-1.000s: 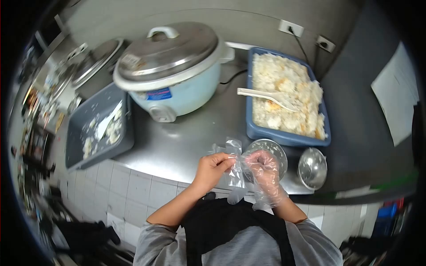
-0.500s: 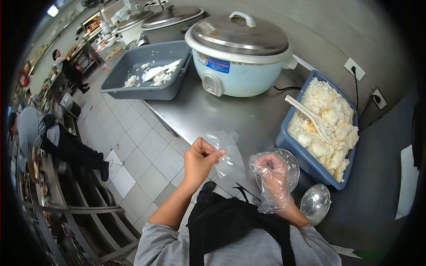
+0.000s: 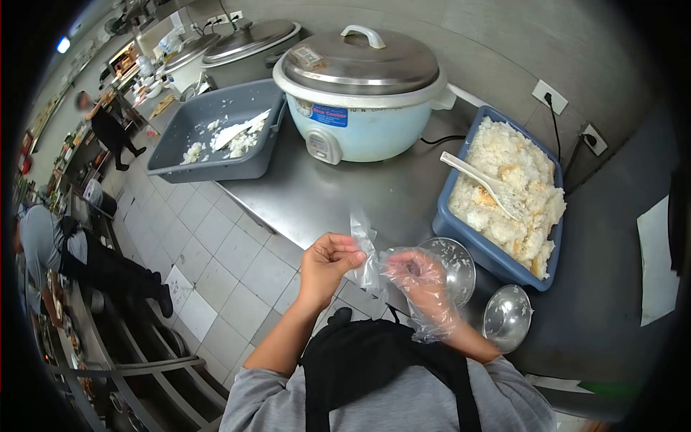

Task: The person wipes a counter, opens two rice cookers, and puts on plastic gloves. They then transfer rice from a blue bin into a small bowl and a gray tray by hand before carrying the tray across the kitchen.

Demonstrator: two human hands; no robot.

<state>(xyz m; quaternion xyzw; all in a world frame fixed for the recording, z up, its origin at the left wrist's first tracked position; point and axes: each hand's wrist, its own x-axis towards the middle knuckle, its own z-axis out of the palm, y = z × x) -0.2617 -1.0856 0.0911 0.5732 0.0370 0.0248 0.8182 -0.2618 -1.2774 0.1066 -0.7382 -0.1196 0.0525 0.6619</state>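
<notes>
My bare left hand (image 3: 325, 268) pinches a loose clear plastic glove (image 3: 365, 241) in front of my apron. A similar glove covers my right hand (image 3: 426, 286), which is closed with its fingertips at the loose glove's lower side. What those gloved fingers grip is hard to make out through the plastic. Beyond my right hand, a metal bowl (image 3: 461, 268) with rice grains stuck inside sits on the steel counter (image 3: 381, 189). A second metal bowl (image 3: 507, 317) rests nearer to me. A blue tub (image 3: 471, 248) heaped with rice (image 3: 515, 194) holds a white paddle (image 3: 479, 180).
A large rice cooker (image 3: 360, 122) stands at the back of the counter. Left of it, a grey tub (image 3: 209, 171) contains rice scraps and a paddle (image 3: 241, 131). Two people, one near (image 3: 108, 266) and one farther off (image 3: 108, 129), are at the left. Cords hang from wall outlets (image 3: 551, 97).
My right hand has moved left to the loose glove, which now hangs bunched and more upright by my left fingers. The whole view has shifted slightly.
</notes>
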